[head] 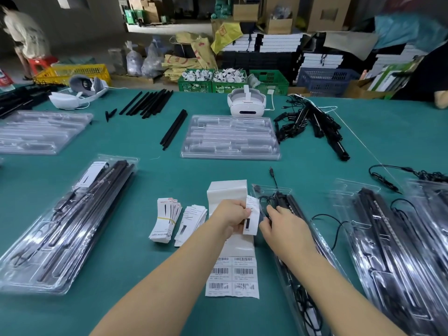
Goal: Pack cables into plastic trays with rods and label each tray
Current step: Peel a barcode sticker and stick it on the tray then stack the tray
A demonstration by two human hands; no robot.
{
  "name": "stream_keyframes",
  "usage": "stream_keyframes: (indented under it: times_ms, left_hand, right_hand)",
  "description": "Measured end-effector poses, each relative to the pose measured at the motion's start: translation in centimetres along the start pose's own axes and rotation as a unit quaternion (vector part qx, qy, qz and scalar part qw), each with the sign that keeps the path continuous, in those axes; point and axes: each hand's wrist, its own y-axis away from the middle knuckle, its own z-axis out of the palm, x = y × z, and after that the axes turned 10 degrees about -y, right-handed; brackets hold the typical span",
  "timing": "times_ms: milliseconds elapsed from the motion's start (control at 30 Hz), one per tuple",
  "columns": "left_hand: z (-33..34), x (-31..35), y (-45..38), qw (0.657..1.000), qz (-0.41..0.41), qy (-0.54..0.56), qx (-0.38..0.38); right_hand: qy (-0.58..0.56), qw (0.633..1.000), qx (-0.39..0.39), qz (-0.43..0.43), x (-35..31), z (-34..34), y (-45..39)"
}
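My left hand (pixel 231 215) pinches a white paper label card (pixel 251 218) above a strip of barcode stickers (pixel 232 275). My right hand (pixel 282 226) rests with curled fingers on the black cable and rods in a clear plastic tray (pixel 303 241) just right of the strip; what it grips is hidden. Two small stacks of label cards (pixel 167 219) lie left of the strip. A packed, labelled tray (pixel 68 224) lies at the left. More packed trays (pixel 392 246) lie at the right. An empty clear tray (pixel 230 137) sits in the middle of the green table.
Loose black rods (pixel 148 103) and a rod pair (pixel 173 129) lie at the back. A pile of black cables (pixel 312 124) sits right of the empty tray. Two white headsets (pixel 246 103) (pixel 77 93) stand at the far edge. Another empty tray (pixel 38 132) is at the far left.
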Motion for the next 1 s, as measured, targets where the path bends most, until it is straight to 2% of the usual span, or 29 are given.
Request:
stream_keyframes:
  times_ms: [267,600,867,1000]
  left_hand:
    - [-0.3,0.0,0.2,1.0,-0.008,0.002,0.02]
    - [-0.3,-0.2,-0.2,0.997,0.016,-0.037,0.065]
    - [0.2,0.0,-0.5,0.999,0.003,-0.027,0.042]
    - [-0.1,0.4,-0.3,0.999,-0.008,-0.036,0.021]
  right_hand:
    - [0.025,0.999,-0.044,-0.003,-0.2,-0.3,-0.2]
    - [0.091,0.994,-0.05,-0.021,-1.1,-0.1,-0.6]
    - [0.092,0.994,-0.049,-0.011,-1.1,-0.3,-0.6]
    - [0.058,0.997,-0.049,-0.006,-1.2,-0.5,-0.6]
